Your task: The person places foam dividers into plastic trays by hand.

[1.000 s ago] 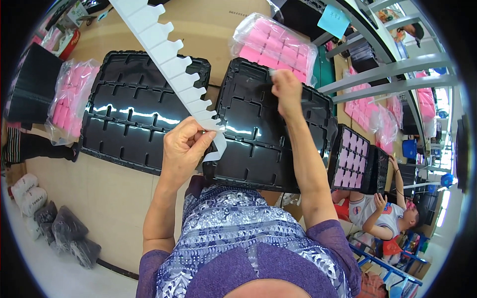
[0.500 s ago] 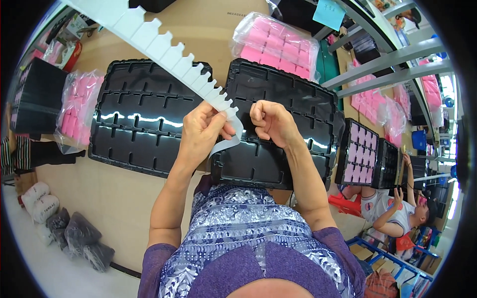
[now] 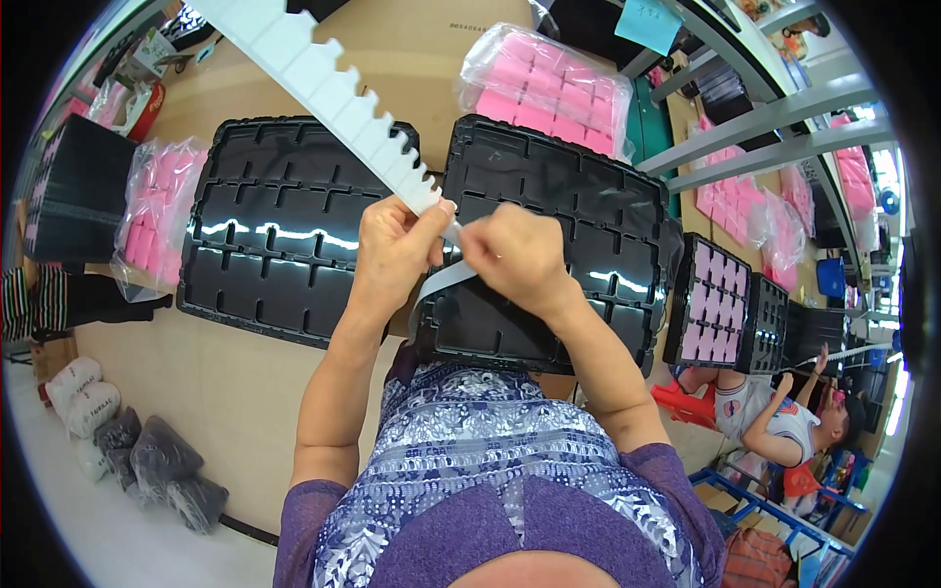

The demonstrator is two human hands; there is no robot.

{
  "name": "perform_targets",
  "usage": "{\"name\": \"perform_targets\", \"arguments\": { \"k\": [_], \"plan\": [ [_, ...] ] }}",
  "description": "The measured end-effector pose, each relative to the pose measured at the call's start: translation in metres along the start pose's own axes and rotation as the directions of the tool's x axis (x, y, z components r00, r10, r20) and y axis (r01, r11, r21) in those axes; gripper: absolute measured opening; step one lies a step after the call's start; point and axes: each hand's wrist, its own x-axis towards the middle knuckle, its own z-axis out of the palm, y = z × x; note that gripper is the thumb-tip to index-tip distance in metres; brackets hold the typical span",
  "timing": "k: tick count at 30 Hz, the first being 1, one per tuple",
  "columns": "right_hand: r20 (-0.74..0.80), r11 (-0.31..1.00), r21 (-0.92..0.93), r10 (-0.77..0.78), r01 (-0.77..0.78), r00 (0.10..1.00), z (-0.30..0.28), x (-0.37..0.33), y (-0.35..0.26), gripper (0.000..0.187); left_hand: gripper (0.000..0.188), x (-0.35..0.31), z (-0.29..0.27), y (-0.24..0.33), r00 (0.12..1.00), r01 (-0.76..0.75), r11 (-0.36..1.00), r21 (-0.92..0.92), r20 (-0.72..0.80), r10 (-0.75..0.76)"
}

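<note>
A long white strip with a row of notches along one edge point(image 3: 338, 106) slants from the upper left down to my hands. My left hand point(image 3: 387, 255) is closed, pinching it near its lower end between thumb and fingers. My right hand point(image 3: 524, 260), slightly blurred, is curled with its fingertips on the strip's end just beside the left. From there a narrow pale band point(image 3: 441, 283) loops down over the front of a black compartmented plastic tray point(image 3: 559, 181). To the left lies a second black tray point(image 3: 279, 260), with bare compartments.
Pink blocks in clear plastic wrap point(image 3: 549, 83) lie behind the right tray; another wrapped pink pack point(image 3: 157, 211) sits at far left. Grey shelf posts point(image 3: 774, 118) rise at right. A co-worker point(image 3: 774, 426) sits beyond, near a tray of pink pieces point(image 3: 714, 304). Dark bags point(image 3: 167, 465) lie on the floor.
My right hand has moved left, from apart to meeting the strip's end beside my left hand. The strip's upper part has swung slightly right. The co-worker's arms have shifted.
</note>
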Motion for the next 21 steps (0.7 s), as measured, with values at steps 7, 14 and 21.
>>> {"name": "perform_targets", "arguments": {
  "k": [7, 14, 21],
  "plan": [
    [0.164, 0.781, 0.375, 0.475, -0.5, 0.865, -0.04, -0.02, 0.003, 0.009, 0.019, -0.01, -0.006, -0.027, 0.934, -0.181, 0.757, 0.627, -0.131, 0.331],
    [-0.041, 0.462, -0.009, 0.886, -0.887, 0.462, -0.162, -0.118, 0.167, 0.013, 0.012, -0.034, -0.05, -0.019, 0.951, 0.155, 0.896, 0.416, 0.181, -0.249],
    [-0.003, 0.456, -0.55, 0.837, -0.7, 0.548, -0.146, -0.113, 0.173, 0.028, 0.014, -0.027, -0.02, -0.025, 0.93, 0.039, 0.938, 0.344, 0.33, -0.16]
  ]
}}
